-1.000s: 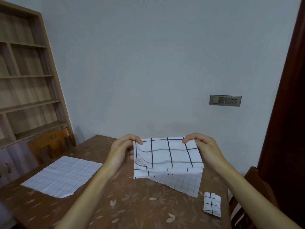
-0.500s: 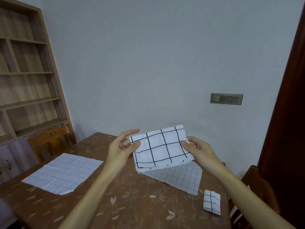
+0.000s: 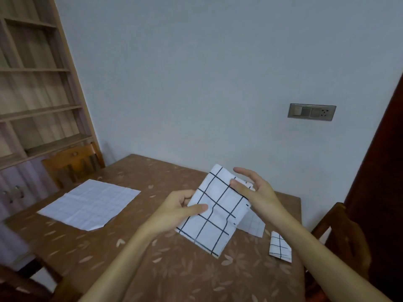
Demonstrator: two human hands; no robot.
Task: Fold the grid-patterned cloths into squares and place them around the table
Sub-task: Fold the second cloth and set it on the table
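A white cloth with a bold black grid [image 3: 214, 212], folded into a long rectangle, hangs tilted above the brown table [image 3: 178, 277]. My left hand [image 3: 177, 211] grips its left edge, thumb on top and fingers curled behind. My right hand [image 3: 254, 190] touches its upper right edge with the thumb, the other fingers spread and straight. A small folded bold-grid cloth [image 3: 279, 249] lies at the table's right edge. A flat fine-grid cloth [image 3: 89, 203] lies spread at the left. Another fine-grid cloth [image 3: 253, 223] lies mostly hidden behind the held one.
A wooden chair [image 3: 72, 164] stands at the table's far left, in front of an empty wooden bookshelf [image 3: 37, 88]. A second chair [image 3: 335, 232] stands at the right by a dark door. A wall socket panel [image 3: 311, 111] is on the grey wall behind.
The held cloth went from a wide half-fold to a narrower rectangle and has turned to stand tilted on end. My right hand has loosened its hold, its fingers now spread.
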